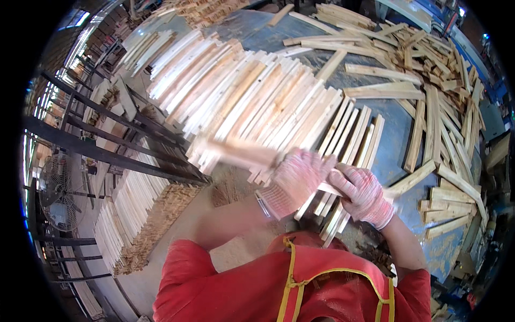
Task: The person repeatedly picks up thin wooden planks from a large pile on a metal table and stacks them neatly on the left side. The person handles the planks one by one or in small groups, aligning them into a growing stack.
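A pale wooden strip (244, 154), smeared by motion, is held crosswise in front of me. My left hand (298, 181), in a pinkish-white knit glove and partly blurred, is closed around it. In a matching glove, my right hand (367, 196) is closed near the strip's right end. Beneath and just beyond the hands, several separate strips (358, 135) lie side by side with gaps between them. A long row of close-set strips (271, 102) stretches away to the far left from there.
Loose boards (429, 121) lie in a jumbled heap on the blue-grey tabletop (383, 107) at right. Dark metal rails (107, 147) stand at left, near a stack of strips (145, 214) and a caged fan (60, 192). More wood is piled at the back (206, 11).
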`<state>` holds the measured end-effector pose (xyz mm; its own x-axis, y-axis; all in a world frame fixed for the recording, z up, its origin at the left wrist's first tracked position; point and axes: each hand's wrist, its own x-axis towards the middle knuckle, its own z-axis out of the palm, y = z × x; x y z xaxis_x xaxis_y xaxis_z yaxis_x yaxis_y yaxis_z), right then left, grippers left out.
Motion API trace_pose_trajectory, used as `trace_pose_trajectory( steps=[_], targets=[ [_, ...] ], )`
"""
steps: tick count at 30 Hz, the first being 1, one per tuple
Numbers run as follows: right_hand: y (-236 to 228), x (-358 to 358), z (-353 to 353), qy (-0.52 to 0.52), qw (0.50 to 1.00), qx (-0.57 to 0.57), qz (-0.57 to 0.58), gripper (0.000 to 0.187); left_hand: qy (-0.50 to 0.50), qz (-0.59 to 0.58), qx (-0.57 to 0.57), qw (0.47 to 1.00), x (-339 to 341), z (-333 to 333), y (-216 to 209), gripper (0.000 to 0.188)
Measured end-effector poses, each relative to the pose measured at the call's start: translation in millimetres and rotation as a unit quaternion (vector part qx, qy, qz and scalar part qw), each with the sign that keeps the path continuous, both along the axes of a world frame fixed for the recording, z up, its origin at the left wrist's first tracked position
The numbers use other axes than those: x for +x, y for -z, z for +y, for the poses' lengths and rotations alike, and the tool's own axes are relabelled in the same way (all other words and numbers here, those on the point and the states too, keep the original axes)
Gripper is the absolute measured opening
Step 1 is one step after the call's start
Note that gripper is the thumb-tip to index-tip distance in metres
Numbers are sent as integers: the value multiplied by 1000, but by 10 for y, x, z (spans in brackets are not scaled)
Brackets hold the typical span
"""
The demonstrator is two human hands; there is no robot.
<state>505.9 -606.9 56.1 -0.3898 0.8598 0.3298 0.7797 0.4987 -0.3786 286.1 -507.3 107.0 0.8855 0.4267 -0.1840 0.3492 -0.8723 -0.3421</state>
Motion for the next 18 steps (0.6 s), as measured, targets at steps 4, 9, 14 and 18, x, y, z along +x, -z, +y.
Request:
trace_pose_trajectory(
  steps=[4, 9, 14, 18],
  targets=[
    [-93, 220, 195, 263, 961, 79, -36, 84, -184, -96, -107, 972, -305, 637, 354, 72],
    [937, 686, -138, 460, 820, -259, 222, 98, -451, -163, -138, 866, -471, 1545, 501, 74],
    [1493, 716, -276, 488, 753, -419, 141, 96, -389, -161, 115, 900, -878, 1856, 1168, 73],
    [1725, 444, -71, 380, 726, -425, 384, 63, -431, -82, 55, 897, -846, 1945, 1144, 77]
  ],
)
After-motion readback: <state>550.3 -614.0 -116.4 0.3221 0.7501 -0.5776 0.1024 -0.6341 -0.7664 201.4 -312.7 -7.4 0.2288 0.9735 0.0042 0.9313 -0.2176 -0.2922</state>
